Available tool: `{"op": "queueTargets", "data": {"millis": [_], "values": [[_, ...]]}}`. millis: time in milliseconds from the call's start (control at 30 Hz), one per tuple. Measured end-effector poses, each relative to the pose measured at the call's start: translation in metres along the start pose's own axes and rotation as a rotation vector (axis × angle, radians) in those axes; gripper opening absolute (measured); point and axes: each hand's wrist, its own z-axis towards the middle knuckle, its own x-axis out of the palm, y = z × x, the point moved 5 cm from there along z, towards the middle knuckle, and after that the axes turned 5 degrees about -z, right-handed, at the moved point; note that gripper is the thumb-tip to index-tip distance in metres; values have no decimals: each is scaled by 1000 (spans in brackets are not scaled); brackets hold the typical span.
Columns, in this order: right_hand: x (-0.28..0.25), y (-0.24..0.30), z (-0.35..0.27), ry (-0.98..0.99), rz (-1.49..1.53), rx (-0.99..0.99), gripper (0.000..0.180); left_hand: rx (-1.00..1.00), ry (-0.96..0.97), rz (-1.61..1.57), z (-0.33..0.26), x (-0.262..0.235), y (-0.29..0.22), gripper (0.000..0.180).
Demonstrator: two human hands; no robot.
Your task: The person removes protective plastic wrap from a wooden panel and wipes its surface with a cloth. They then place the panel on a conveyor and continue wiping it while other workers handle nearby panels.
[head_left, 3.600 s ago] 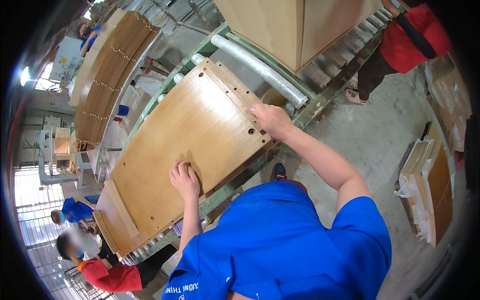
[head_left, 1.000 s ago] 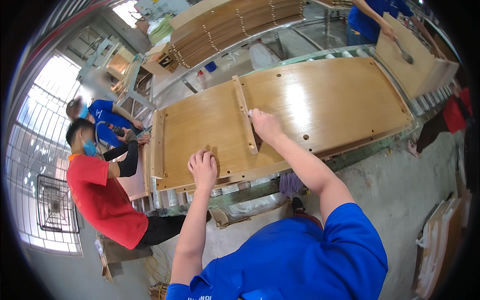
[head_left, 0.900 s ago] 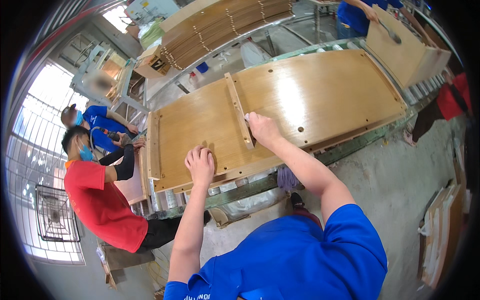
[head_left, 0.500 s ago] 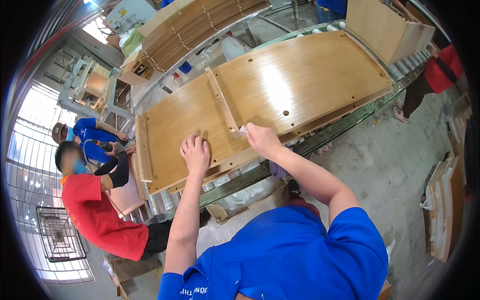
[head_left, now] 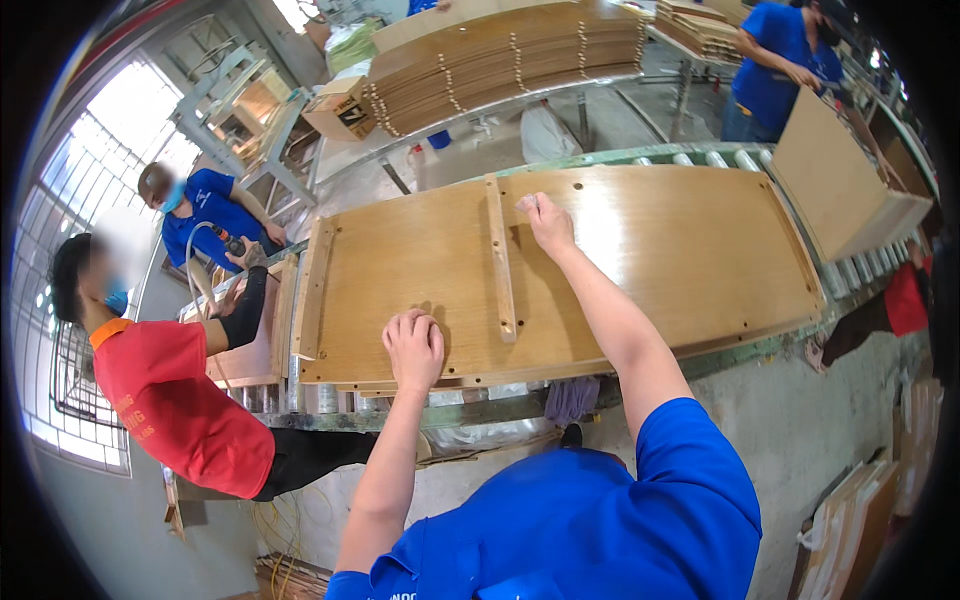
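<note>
Drilled wooden panel [head_left: 690, 255]: on roller conveyor [head_left: 480, 411], long axis left to right. Left hand [head_left: 414, 348]: resting near the panel's front edge, fingers loosely curled, gripping nothing visible. Wooden batten [head_left: 499, 262]: across the panel, long axis pointing away from the body. Right hand [head_left: 551, 224]: nearer the batten, just right of its far half, fingers closed on pale wad [head_left: 526, 203] (cloth or paper, cannot tell).

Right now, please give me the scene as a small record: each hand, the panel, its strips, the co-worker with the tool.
Left hand: resting on panel, near its close edge
Right hand: pinching pale wad, right of middle strip
Panel: wooden, on rollers
Middle strip: across panel, between hands
End strip: at panel's left end
Co-worker in red: holding power tool
</note>
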Motion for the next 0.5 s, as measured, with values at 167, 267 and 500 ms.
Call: {"op": "queueTargets", "data": {"millis": [167,267,500], "values": [[26,-10,48,31,-263,30,36,-8,-37,0,4,-1,0,9],[42,-8,56,93,-343,37,37,-38,-21,-4,1,-2,4,11],[49,-12,62,100,-425,4,36,-41,-30,4,2,-1,5,10]]}}
